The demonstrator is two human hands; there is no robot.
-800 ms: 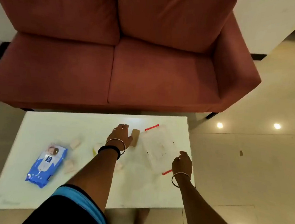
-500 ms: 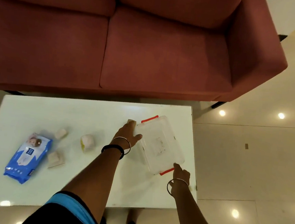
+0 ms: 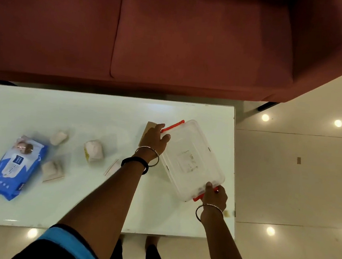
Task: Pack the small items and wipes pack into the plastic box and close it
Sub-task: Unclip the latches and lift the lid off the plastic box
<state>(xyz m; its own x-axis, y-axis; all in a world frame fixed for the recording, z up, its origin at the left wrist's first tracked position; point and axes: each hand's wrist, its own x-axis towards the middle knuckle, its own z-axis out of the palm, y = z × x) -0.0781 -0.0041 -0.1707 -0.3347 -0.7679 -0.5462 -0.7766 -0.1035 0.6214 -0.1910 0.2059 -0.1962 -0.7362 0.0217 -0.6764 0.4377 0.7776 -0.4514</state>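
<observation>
Gripping the clear plastic box (image 3: 192, 161) at both ends: left hand (image 3: 155, 140) closed on the far end by the red latch (image 3: 173, 126), right hand (image 3: 215, 195) pinching the near red latch (image 3: 198, 197), thumb on the lid. Lid on, box sits skewed at the right end of the white table (image 3: 102, 205). Blue wipes pack (image 3: 16, 167) lies at the far left, well apart from the box. Small pale items between: one (image 3: 59, 138) near the pack, one (image 3: 52, 170) just beside it, a wrapped one (image 3: 94, 151) mid-table. Tan card (image 3: 146, 130) partly hidden behind the left hand.
</observation>
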